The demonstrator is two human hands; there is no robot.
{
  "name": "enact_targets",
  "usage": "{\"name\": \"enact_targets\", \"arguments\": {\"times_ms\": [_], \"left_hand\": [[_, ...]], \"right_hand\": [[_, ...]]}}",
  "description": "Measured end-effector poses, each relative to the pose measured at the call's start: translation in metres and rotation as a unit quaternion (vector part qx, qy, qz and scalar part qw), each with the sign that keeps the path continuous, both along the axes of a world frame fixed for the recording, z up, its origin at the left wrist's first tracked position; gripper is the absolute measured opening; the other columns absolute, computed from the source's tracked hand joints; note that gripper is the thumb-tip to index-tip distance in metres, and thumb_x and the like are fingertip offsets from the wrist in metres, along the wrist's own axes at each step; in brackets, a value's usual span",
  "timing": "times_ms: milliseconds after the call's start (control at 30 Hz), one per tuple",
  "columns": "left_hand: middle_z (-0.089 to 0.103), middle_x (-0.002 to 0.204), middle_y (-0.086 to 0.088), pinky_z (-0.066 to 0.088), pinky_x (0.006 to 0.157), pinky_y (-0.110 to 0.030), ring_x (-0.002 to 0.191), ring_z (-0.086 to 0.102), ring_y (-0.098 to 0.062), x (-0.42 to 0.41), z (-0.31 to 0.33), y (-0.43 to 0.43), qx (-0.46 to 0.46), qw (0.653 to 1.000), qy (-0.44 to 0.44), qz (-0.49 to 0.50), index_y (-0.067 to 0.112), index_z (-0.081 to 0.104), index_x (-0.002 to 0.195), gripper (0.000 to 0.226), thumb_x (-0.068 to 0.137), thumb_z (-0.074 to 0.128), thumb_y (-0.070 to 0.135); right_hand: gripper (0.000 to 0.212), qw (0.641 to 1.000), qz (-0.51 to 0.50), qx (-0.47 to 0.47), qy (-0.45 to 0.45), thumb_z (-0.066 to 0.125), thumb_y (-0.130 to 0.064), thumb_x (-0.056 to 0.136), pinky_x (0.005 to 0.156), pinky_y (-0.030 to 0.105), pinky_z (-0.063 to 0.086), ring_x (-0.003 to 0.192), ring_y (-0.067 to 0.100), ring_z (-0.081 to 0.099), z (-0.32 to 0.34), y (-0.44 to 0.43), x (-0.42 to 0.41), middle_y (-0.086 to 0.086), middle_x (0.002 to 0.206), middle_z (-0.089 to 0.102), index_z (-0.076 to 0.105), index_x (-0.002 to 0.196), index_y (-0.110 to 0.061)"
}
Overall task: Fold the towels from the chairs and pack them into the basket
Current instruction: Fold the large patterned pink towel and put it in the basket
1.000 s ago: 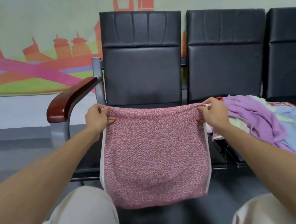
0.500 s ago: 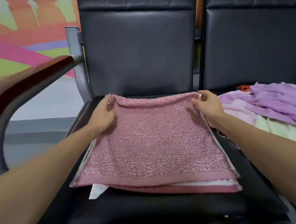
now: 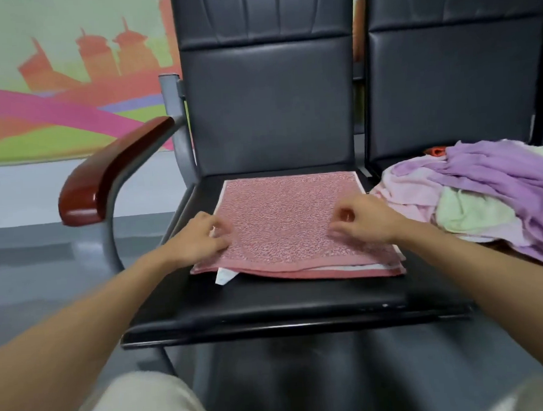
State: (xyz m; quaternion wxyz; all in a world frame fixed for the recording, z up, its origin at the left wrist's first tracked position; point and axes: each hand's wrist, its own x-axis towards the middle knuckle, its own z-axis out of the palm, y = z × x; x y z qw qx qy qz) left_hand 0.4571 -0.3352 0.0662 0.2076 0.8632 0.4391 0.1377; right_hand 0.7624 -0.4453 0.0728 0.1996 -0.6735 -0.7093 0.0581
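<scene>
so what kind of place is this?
Probably a public waiting area, not a home: black padded seats side by side in a row, a wooden armrest on the end one, and a bright skyline mural on the wall behind.

No text is legible, including the white tag (image 3: 224, 275) under the pink towel (image 3: 291, 216).

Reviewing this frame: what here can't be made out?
Basket: not in the head view at all.
Left hand and right hand: fingers motion-blurred; whether they pinch the pink towel is unclear.
Towel pile: cut off by the right edge; count unclear.
Orange item: mostly hidden behind the pile.
</scene>
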Motion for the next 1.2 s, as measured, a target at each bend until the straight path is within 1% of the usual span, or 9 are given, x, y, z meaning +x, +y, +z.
{"name": "enact_targets", "arguments": {"times_ms": [67,167,333,467,767,900,1033,1100,1200], "left_hand": [[0.056,0.099,0.002,0.039,0.07,-0.003,0.092,0.055,-0.013,-0.004,0.005,-0.017,-0.034,0.999,-0.001,-0.028,0.012,0.063,0.104,0.013,0.091,0.063,0.014],[0.054,0.111,0.001,0.043,0.087,-0.012,0.102,0.055,-0.014,-0.012,0.0,-0.038,-0.056,0.995,0.057,-0.062,0.014,0.059,0.118,0.035,0.086,0.071,0.02],[0.052,0.109,0.007,0.037,0.095,-0.017,0.104,0.052,-0.008,-0.024,-0.01,-0.043,0.038,0.989,0.081,-0.119,0.018,0.062,0.121,0.032,0.089,0.067,0.02],[0.059,0.099,0.005,0.045,0.088,-0.034,0.094,0.056,-0.013,-0.016,-0.009,-0.046,0.124,0.973,0.122,-0.151,0.018,0.065,0.103,0.014,0.093,0.059,0.026],[0.05,0.068,0.002,0.039,0.064,-0.03,0.062,0.042,-0.012,-0.002,-0.005,-0.048,0.078,0.994,-0.023,-0.066,0.006,0.05,0.078,0.029,0.098,0.052,0.027],[0.037,0.059,0.004,0.041,0.05,-0.014,0.05,0.037,-0.004,-0.003,-0.005,-0.043,0.01,0.994,-0.109,-0.02,0.003,0.046,0.066,0.038,0.09,0.067,0.024],[0.06,0.072,0.004,0.044,0.063,-0.021,0.063,0.05,-0.006,-0.023,-0.007,-0.038,-0.03,0.991,-0.132,-0.023,0.014,0.068,0.081,0.011,0.091,0.064,0.016],[0.069,0.09,0.004,0.043,0.073,-0.018,0.076,0.058,-0.002,-0.032,-0.009,-0.038,-0.047,0.989,-0.135,-0.025,0.022,0.069,0.093,0.016,0.094,0.058,0.01],[0.069,0.08,0.016,0.041,0.071,-0.013,0.074,0.059,0.009,-0.036,-0.006,-0.041,-0.028,0.992,-0.126,-0.011,0.031,0.066,0.086,0.025,0.093,0.06,0.007]], "right_hand": [[0.017,0.997,0.031,-0.065,0.005,0.071,-0.039,0.082,0.07,0.028,0.047,0.074,0.011,0.058,0.005,-0.014,-0.013,-0.006,0.081,0.066,0.065,0.078,-0.023],[0.026,0.979,0.07,-0.179,-0.062,0.074,-0.047,0.077,0.071,0.027,0.045,0.077,0.01,0.054,0.0,-0.028,-0.019,-0.012,0.081,0.058,0.055,0.08,-0.03],[0.036,0.985,0.071,-0.151,-0.034,0.082,-0.036,0.072,0.072,0.025,0.038,0.079,0.013,0.05,-0.008,-0.046,0.001,-0.01,0.083,0.051,0.047,0.077,-0.038],[0.036,0.987,0.077,-0.141,-0.017,0.083,-0.028,0.073,0.076,0.013,0.041,0.089,0.01,0.053,-0.009,-0.058,0.012,-0.004,0.097,0.057,0.063,0.103,-0.023],[0.035,0.99,0.047,-0.124,-0.056,0.079,-0.035,0.076,0.084,0.026,0.043,0.091,0.013,0.053,-0.009,-0.063,0.023,-0.007,0.096,0.055,0.064,0.102,-0.018],[0.023,0.989,-0.024,-0.088,-0.113,0.065,-0.029,0.089,0.07,0.03,0.036,0.081,0.019,0.05,-0.011,-0.063,0.037,-0.007,0.077,0.049,0.051,0.071,-0.025],[0.028,0.987,-0.12,-0.074,-0.077,0.06,-0.034,0.093,0.065,0.03,0.034,0.077,0.021,0.048,-0.011,-0.068,0.046,-0.002,0.073,0.052,0.047,0.069,-0.025],[0.02,0.988,-0.13,-0.069,-0.056,0.063,-0.031,0.091,0.068,0.029,0.036,0.081,0.022,0.051,-0.011,-0.069,0.047,0.0,0.078,0.056,0.053,0.075,-0.025],[0.005,0.989,-0.142,-0.04,-0.027,0.073,-0.023,0.083,0.071,0.028,0.039,0.083,0.022,0.056,-0.008,-0.069,0.045,0.002,0.076,0.061,0.068,0.081,-0.021]]}}
